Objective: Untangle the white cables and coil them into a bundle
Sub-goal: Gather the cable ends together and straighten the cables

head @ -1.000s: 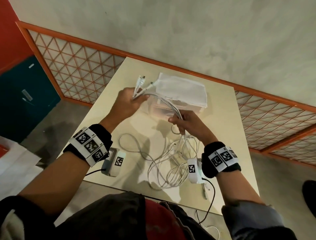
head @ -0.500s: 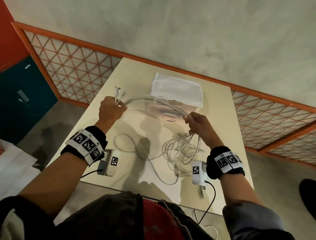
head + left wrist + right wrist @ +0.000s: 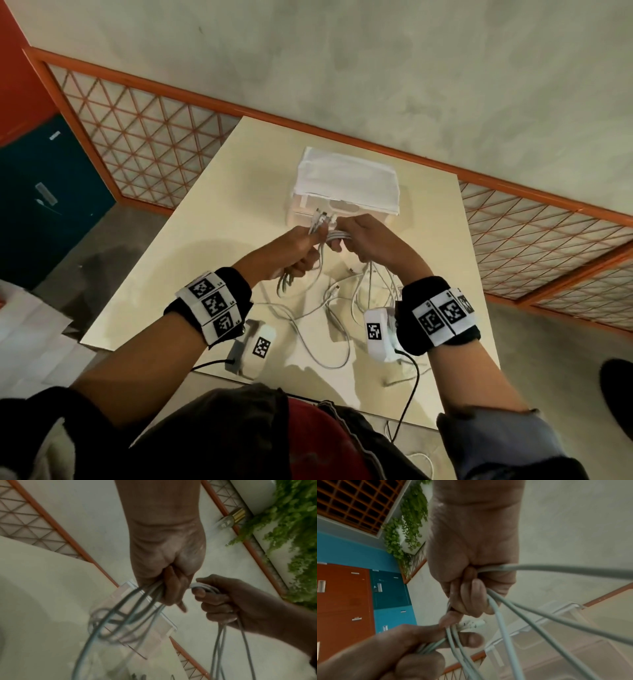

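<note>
The hands come back together above the middle of the desk (image 3: 212,212), after being spread wide with a stretch of cable drawn taut between them half a second ago. Now the left hand (image 3: 294,251) clenches the plug ends and gathered loops of the white cables (image 3: 329,308), while the right hand (image 3: 371,241) pinches the next length against them. That looks like another loop closing, though much slack still trails across the desk's near edge.

office or school hall | colour lockers (image 3: 342,595) | lattice railing (image 3: 144,137) | hanging plants (image 3: 412,511)
</note>
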Available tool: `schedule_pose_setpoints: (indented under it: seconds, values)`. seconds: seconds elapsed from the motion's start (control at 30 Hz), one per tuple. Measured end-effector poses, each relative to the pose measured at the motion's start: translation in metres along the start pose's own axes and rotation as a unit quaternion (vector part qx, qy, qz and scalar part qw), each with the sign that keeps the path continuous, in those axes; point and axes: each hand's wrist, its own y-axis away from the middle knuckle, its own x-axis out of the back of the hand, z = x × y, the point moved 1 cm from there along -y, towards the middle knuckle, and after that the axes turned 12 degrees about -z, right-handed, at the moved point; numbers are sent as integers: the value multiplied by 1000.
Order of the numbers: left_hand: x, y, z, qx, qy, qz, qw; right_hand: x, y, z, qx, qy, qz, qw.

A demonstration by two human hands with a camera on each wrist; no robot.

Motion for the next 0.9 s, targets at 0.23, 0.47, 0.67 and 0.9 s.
schedule_pose_setpoints:
  seconds: [0.23, 0.47, 0.67, 0.9]
  values:
    - [9, -4, 30, -125, 67, 122, 982, 10, 11, 23, 54, -93, 13, 994]
    - [39, 5, 53, -231, 143, 264, 925, 18, 14, 70, -42, -11, 26, 999]
    - [56, 13, 49, -258, 197, 363, 873, 33, 19, 93, -77, 31, 67, 994]
    - [83, 2, 6, -126, 80, 509, 848, 50, 26, 78, -17, -33, 95, 995]
